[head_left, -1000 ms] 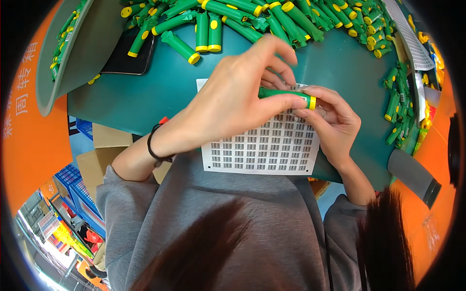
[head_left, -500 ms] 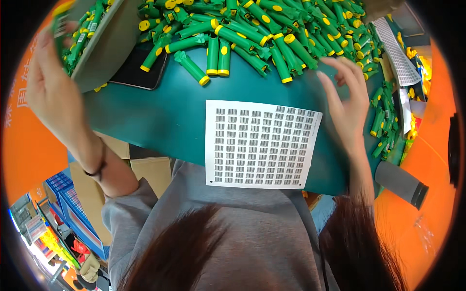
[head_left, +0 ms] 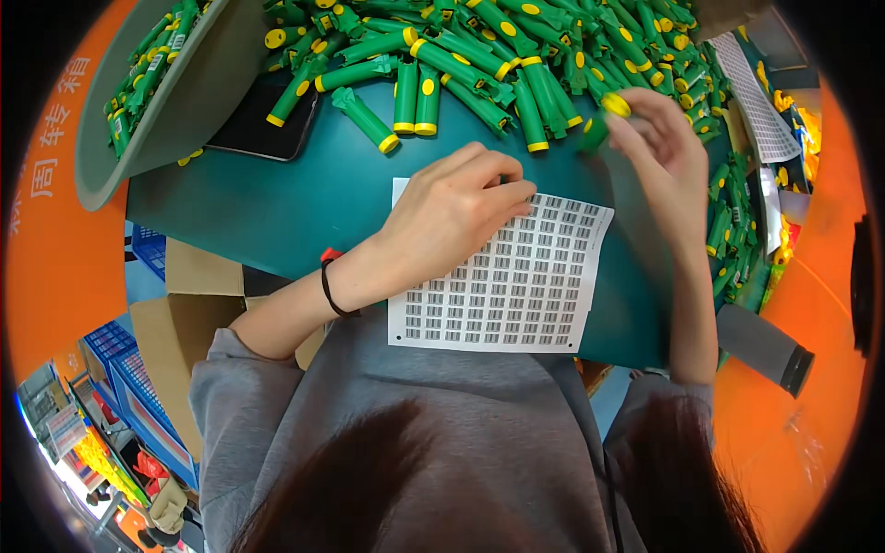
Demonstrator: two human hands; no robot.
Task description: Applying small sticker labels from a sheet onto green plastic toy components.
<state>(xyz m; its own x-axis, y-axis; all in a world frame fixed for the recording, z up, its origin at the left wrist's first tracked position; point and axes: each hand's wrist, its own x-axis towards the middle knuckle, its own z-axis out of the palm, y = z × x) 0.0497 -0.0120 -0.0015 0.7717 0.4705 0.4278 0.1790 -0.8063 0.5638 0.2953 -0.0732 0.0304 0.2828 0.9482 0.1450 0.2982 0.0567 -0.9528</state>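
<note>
A white sheet of barcode stickers (head_left: 516, 304) lies at the near edge of the green tabletop. My left hand (head_left: 452, 212) rests over its upper left part, thumb and fingers pinched together at the top sticker row. What the fingertips hold, if anything, is hidden. To the right, my right hand (head_left: 664, 138) has closed its fingers around a green plastic tube with a yellow cap (head_left: 614, 105), slightly blurred and raised at the edge of the pile. A heap of similar green tubes (head_left: 461, 60) with yellow ends covers the far side of the table.
A tilted grey basin (head_left: 184, 120) at the left holds more green tubes. Beside it lies a dark phone-like slab (head_left: 263, 124). A grey cylinder (head_left: 763, 350) lies at the right, below more tubes and another sticker sheet (head_left: 751, 92). An open cardboard box (head_left: 180, 323) stands below the table's left edge.
My left hand has left the basin, where it had a green tube, and come right to the sticker sheet. My right hand has taken hold of a green tube from the pile.
</note>
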